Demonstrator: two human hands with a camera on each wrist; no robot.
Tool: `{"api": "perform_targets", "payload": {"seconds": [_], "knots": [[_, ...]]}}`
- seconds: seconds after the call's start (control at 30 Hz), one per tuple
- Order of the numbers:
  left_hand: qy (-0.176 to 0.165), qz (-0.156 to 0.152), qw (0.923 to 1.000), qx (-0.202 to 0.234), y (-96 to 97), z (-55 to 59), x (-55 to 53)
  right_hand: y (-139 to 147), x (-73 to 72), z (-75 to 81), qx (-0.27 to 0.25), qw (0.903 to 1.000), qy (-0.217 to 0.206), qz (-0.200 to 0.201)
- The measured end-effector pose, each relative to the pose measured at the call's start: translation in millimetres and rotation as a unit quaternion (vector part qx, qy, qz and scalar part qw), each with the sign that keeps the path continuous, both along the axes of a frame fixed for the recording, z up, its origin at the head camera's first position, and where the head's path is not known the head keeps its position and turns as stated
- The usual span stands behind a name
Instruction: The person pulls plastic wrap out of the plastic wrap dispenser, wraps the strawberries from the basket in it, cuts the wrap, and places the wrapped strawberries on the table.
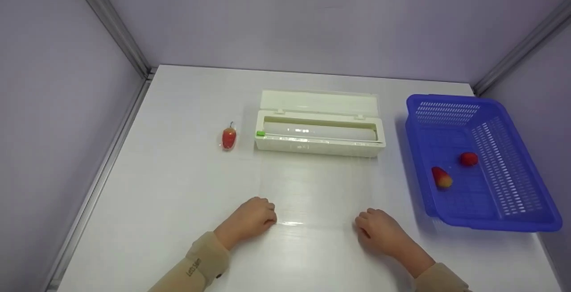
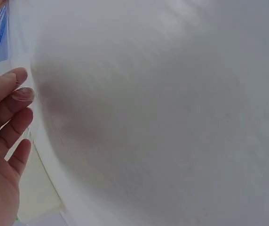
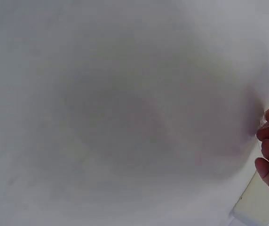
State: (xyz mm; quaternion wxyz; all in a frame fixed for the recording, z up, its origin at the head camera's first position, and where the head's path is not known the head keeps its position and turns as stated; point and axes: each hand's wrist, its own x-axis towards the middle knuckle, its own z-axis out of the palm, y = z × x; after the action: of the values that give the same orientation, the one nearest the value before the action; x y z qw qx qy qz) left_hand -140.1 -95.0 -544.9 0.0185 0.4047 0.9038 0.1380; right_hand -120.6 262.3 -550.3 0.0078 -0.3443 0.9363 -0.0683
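While our left hand (image 1: 252, 217) pinches one side of the clear film (image 1: 317, 193) and our right hand (image 1: 380, 230) pinches the other, we hold it stretched over the desk (image 1: 151, 202), before the white box (image 1: 319, 148) (its lid (image 1: 319, 101) tipped back, the roll (image 1: 316, 130) showing). Left of the box lies a red fruit (image 1: 229, 139); the blue basket (image 1: 490, 227) at right holds two more fruits (image 1: 468, 159).

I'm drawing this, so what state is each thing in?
Left grip: pinching clear film
Right grip: pinching clear film
Clear film: stretched between grips
Box: lid open
Film roll: inside box
Lone red fruit: apparently wrapped
Basket: upright, holding two fruits
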Motion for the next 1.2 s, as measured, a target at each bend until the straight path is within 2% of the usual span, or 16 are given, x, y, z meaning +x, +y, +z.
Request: {"api": "perform_targets", "payload": {"seconds": [0.13, 0.27, 0.43, 0.5, 0.6, 0.73, 0.8, 0.87, 1.0, 1.2], "knots": [[-0.005, 0.003, 0.9997, -0.025, 2.8, -0.8, 1.9, -2, 4.8, -2.2, 0.004, 0.9991, 0.039, 0.016], [-0.008, 0.004, 0.9988, -0.049, 4.6, -1.2, 4.2, -4, 10.6, -4.3, 0.011, 0.9982, 0.058, 0.01], [0.0, 0.007, 0.9993, -0.037, 2.8, -0.7, 9.0, -4, 16.3, -8.7, 0.026, 0.9975, 0.066, -0.005], [0.012, 0.008, 0.9995, -0.03, 1.1, -1.4, 11.5, -4, 18.5, -10.0, 0.033, 0.997, 0.069, -0.012], [0.049, 0.017, 0.9985, -0.021, -0.5, -5.2, 16.0, -4, 22.3, -11.9, 0.04, 0.9956, 0.081, -0.026], [0.105, 0.053, 0.993, -0.011, 3.3, -9.9, 20.9, -4, 27.0, -14.6, 0.037, 0.9923, 0.11, -0.043], [0.116, 0.078, 0.9902, -0.01, 8.0, -10.9, 21.3, -4, 29.8, -14.8, 0.038, 0.9907, 0.119, -0.053], [0.115, 0.1, 0.9881, -0.021, 13.5, -11.1, 20.5, -5, 32.3, -14.4, 0.042, 0.9892, 0.125, -0.064], [0.086, 0.136, 0.9852, -0.058, 22.2, -11.3, 18.2, -7, 38.7, -12.5, 0.041, 0.9877, 0.128, -0.08], [0.068, 0.156, 0.9805, -0.098, 27.4, -11.4, 18.3, -11, 50.8, -7.2, 0.043, 0.9879, 0.09, -0.119]]}}
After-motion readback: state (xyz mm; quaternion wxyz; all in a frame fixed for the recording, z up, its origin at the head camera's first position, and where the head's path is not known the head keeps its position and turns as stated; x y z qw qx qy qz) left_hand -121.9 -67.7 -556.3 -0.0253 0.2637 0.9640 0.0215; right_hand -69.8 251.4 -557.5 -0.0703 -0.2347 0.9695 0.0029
